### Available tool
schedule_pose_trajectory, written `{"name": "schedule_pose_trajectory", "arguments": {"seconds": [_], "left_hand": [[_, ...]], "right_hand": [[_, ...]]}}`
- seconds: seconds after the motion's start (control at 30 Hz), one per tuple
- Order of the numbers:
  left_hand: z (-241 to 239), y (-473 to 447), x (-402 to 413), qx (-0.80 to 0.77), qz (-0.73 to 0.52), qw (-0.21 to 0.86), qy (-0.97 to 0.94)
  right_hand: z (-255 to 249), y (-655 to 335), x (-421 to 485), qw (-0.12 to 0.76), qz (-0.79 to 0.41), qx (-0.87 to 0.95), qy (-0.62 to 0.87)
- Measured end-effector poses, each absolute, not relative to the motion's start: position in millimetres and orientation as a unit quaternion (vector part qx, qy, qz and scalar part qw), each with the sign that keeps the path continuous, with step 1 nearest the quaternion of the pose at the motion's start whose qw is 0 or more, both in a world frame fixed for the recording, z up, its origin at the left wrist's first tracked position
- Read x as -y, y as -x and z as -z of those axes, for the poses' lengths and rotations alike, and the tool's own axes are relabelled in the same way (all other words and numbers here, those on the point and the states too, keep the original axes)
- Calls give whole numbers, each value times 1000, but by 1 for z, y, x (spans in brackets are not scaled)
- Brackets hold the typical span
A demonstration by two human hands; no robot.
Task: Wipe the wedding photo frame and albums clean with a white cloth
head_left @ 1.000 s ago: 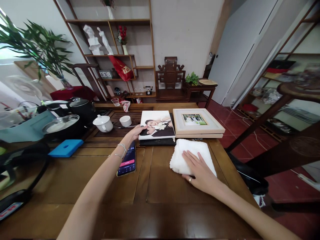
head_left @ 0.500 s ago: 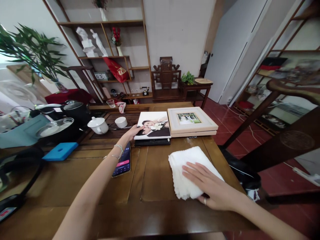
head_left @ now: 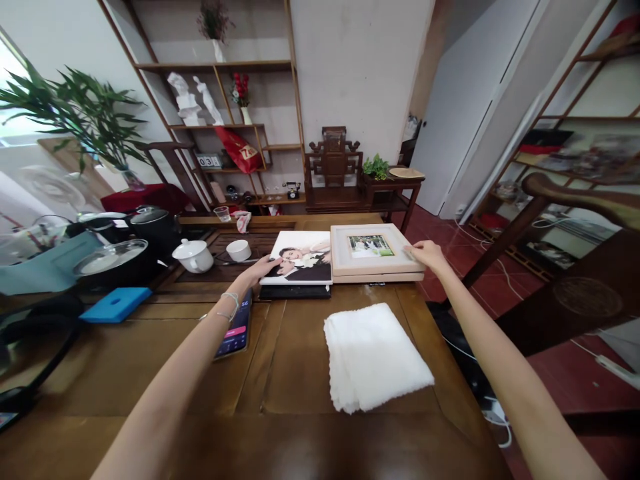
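Observation:
My left hand [head_left: 259, 267] grips the left edge of a white-bordered photo panel [head_left: 305, 270] showing a couple; its fingers lie over the edge. Beneath that panel is a flat black item [head_left: 295, 292]. Against the panel's right side rests a pale wooden picture frame [head_left: 345, 268] with a small outdoor photo in its middle, stacked on a second pale layer. My right hand [head_left: 425, 255] has its fingers closed on the frame's right edge. Nearer to me, a folded white towel [head_left: 375, 357] lies flat on the table, touched by neither hand.
A phone [head_left: 234, 333] lies under my left forearm. A lidded white cup [head_left: 193, 256] and a small white bowl [head_left: 239, 250] stand on the tea tray. At left are a blue block [head_left: 116, 305] and black headphones [head_left: 55, 353]. A wooden chair [head_left: 560, 267] stands right of the table [head_left: 200, 380].
My right hand has left the white towel and moved up and away to the picture frame's right edge. My left hand stays at the photo panel. The camera view has shifted slightly.

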State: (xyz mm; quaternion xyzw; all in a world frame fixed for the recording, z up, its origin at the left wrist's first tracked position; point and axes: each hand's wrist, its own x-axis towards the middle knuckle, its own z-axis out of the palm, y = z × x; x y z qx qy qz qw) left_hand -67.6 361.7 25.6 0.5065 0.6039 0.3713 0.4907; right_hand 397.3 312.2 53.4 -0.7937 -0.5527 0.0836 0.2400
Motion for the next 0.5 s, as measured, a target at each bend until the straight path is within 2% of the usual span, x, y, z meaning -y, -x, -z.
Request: {"name": "schedule_pose_trajectory", "arguments": {"seconds": [0.1,0.23,0.37,0.5], "left_hand": [[-32,64,-363,-621,-397,451,-504],[-43,25,-366,-597,-455,335,-570],[-50,-43,-365,-568,-346,319,-675],[-51,-87,-364,-574,-200,208,-766]], "right_hand": [[-50,-395,-317,203,-85,557,801],[-50,-389,-316,162,-61,565,807],[-51,-381,-310,138,-35,568,810],[-46,-381,-308,124,-9,579,806]]}}
